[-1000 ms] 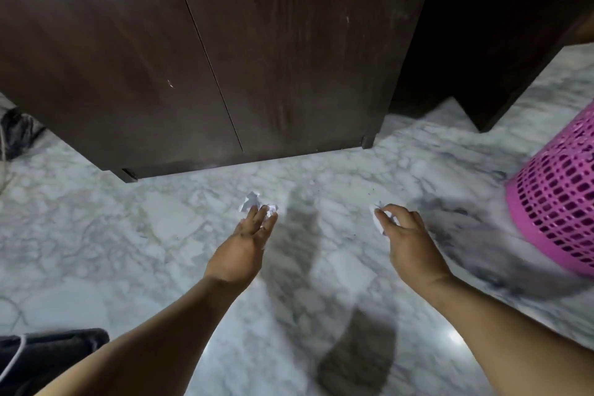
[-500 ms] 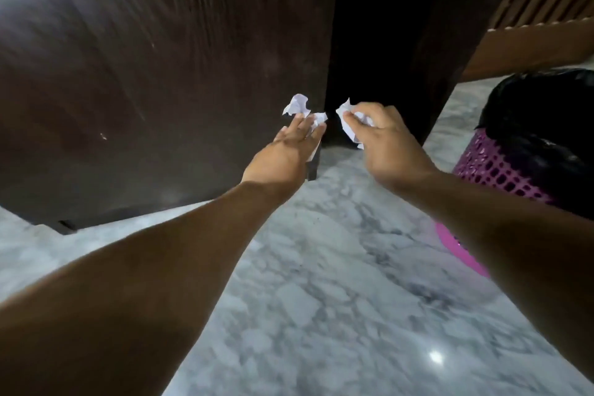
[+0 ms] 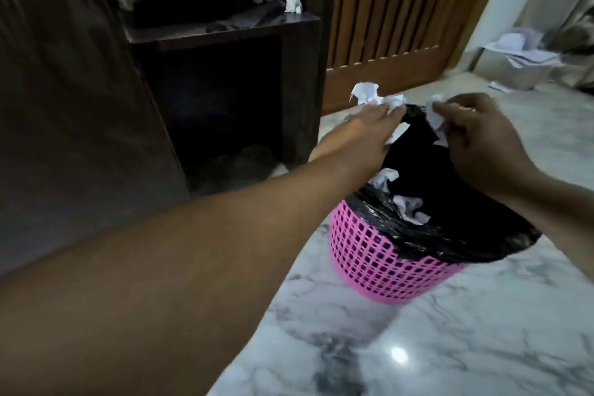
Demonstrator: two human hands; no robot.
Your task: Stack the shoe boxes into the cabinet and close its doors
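Observation:
My left hand [image 3: 363, 135] holds crumpled white paper scraps [image 3: 369, 96] over the rim of a pink mesh waste basket [image 3: 379, 260] lined with a black bag [image 3: 450, 235]. My right hand [image 3: 482, 145] pinches another crumpled white scrap [image 3: 435, 116] above the basket's opening. More crumpled paper [image 3: 406, 206] lies inside the bag. The dark wooden cabinet [image 3: 64, 106] fills the left side. No shoe boxes are in view.
A dark open shelf unit [image 3: 295, 80] stands behind the basket, with paper scraps [image 3: 293, 3] on its top. A slatted wooden door [image 3: 385, 10] is behind. Papers and a pale box [image 3: 520, 61] lie far right. The floor [image 3: 418, 331] is grey marble.
Both hands lifted from the floor by the cabinet with paper scraps and swung right. They now hang over the pink basket, which has come fully into view.

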